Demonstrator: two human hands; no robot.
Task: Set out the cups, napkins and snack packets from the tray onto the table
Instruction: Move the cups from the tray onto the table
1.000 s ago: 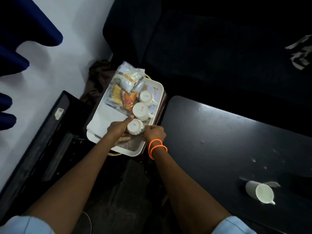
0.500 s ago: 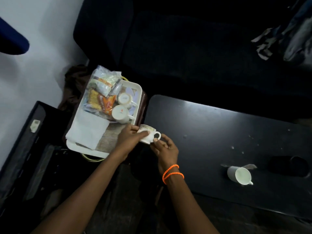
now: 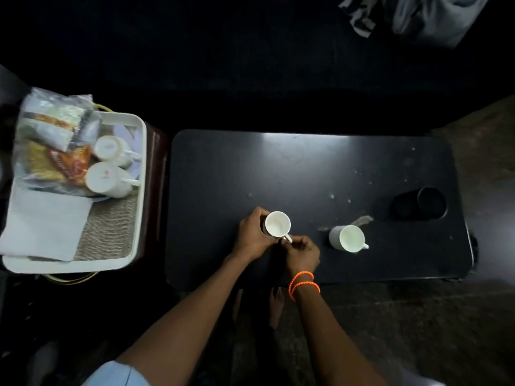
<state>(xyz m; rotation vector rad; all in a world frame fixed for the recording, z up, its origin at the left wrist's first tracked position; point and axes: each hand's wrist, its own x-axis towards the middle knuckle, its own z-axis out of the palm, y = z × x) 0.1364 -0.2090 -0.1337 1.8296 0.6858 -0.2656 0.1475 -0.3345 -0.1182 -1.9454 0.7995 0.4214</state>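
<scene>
1. Left hand [image 3: 252, 235] wraps white cup [image 3: 277, 224], upright on black table [image 3: 306, 174], frame centre.
2. Right hand [image 3: 302, 253] pinches its handle.
3. Tray [image 3: 140, 190] at left: two cups, snack packets [image 3: 53, 143], napkins [image 3: 41, 224]; red mark on nearer cup [image 3: 104, 178] unreadable.

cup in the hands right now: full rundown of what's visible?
The held cup is a small white mug, glossy like ceramic, upright with its mouth to the camera and apparently empty. Its loop handle points toward the person. The left hand wraps its left side; the right hand pinches the handle. It sits at the near-middle of the black table, left of a second white cup. Whether its base touches the table is hidden.
</scene>
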